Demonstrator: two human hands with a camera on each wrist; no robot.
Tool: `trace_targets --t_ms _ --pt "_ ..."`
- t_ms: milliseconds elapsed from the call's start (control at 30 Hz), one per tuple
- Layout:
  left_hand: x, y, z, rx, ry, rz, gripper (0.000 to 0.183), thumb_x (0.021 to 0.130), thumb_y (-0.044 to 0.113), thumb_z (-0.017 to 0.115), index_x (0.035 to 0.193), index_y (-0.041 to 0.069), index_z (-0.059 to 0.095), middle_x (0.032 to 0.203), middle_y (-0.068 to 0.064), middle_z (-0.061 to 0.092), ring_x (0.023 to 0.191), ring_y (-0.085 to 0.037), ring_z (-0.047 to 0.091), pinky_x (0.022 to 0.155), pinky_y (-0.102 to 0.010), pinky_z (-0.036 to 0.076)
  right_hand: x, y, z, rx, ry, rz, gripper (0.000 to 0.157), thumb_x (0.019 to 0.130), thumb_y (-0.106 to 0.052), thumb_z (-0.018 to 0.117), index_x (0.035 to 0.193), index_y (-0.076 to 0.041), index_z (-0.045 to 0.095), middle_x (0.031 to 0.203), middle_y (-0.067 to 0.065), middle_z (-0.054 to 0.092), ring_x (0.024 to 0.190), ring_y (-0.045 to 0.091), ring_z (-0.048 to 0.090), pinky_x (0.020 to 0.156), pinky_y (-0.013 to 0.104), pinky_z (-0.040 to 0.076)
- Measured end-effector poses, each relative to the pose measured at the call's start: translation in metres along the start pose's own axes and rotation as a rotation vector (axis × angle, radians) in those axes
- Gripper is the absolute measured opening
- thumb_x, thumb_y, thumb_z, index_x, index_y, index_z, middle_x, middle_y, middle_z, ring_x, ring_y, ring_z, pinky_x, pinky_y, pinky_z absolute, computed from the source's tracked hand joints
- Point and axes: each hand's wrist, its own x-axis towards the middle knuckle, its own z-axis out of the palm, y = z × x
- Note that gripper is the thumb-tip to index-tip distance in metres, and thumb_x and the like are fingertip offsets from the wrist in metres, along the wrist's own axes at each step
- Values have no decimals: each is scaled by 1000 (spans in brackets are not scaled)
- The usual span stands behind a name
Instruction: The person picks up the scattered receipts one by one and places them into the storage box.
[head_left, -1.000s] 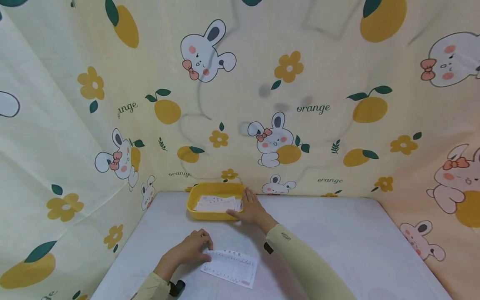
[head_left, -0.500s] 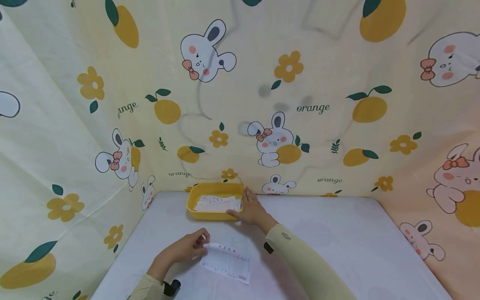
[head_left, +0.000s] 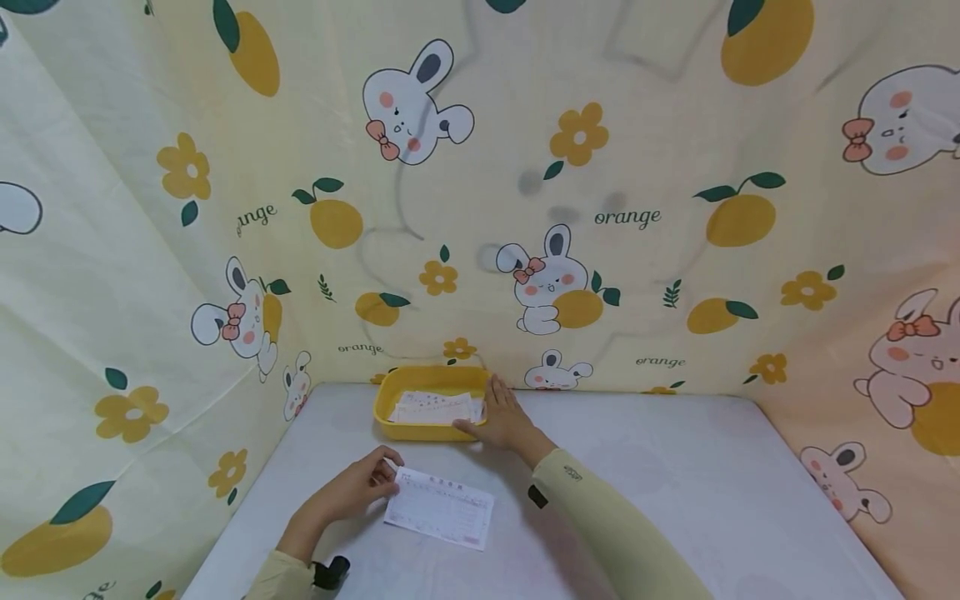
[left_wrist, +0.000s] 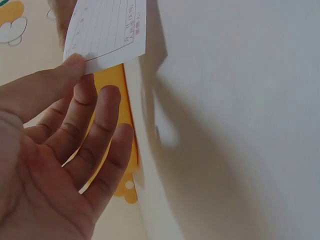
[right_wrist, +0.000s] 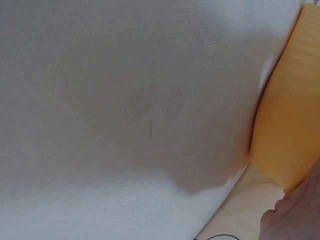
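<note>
A white printed paper slip (head_left: pixel 441 510), ruled with lines, is pinched at its left end by my left hand (head_left: pixel 352 490) in the head view. Up close in the left wrist view, thumb and index finger hold the slip (left_wrist: pixel 110 30) by its edge above the table, the other fingers loosely spread. At the back of the table stands a yellow plastic basket (head_left: pixel 420 432), with several similar slips (head_left: pixel 433 408) lying in it. My right hand (head_left: pixel 512 425) rests against the basket's right end, fingers straight and thumb at the front rim. In the right wrist view, only part of that hand (right_wrist: pixel 296 212) shows beside the basket (right_wrist: pixel 290 95).
The white tabletop (head_left: pixel 645 483) reaches back to a hanging cloth (head_left: pixel 660 275) printed with rabbits and oranges. This cloth also closes off the left and right sides. Behind the basket, the cloth stands very near its rim.
My left hand has moved left and slightly away from me, carrying the slip with it, up off the table. The right hand and the basket have stayed in place.
</note>
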Motion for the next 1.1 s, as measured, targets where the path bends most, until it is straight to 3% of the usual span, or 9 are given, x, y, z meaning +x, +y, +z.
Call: trace_targets --t_ms 267,400,567,867,1100 --pt "-8 -6 -9 52 78 41 11 106 22 70 113 15 66 106 4 70 103 -18 66 94 -40 57 0 2 1 -6 1 -2 126 94 -88 46 171 -1 0 180 17 -6 167 35 1 134 48 10" --pt "-12 -10 -14 50 99 25 7 107 24 69 110 17 66 105 5 71 103 -17 66 96 -43 56 0 3 1 -10 2 -6 128 92 -90 44 171 0 0 180 18 -5 167 35 2 134 48 11" --pt "-17 -15 -25 25 142 -2 10 106 23 70 111 15 67 105 3 71 105 -19 66 99 -48 55 -2 2 1 -9 5 -9 128 92 -91 44 171 0 1 180 17 -5 167 35 2 134 48 11" --pt "-22 -20 -46 32 245 -67 13 107 22 69 115 13 69 104 3 72 101 -16 66 95 -43 57 -1 1 2 -4 1 5 128 92 -91 45 171 0 1 180 16 -6 167 34 1 134 48 10" --pt "-22 -23 -56 -7 332 -144 25 109 25 66 127 8 67 114 -4 73 109 -24 67 101 -49 58 2 2 3 -4 -1 8 128 92 -91 45 171 -1 0 180 15 -6 167 34 1 134 48 10"
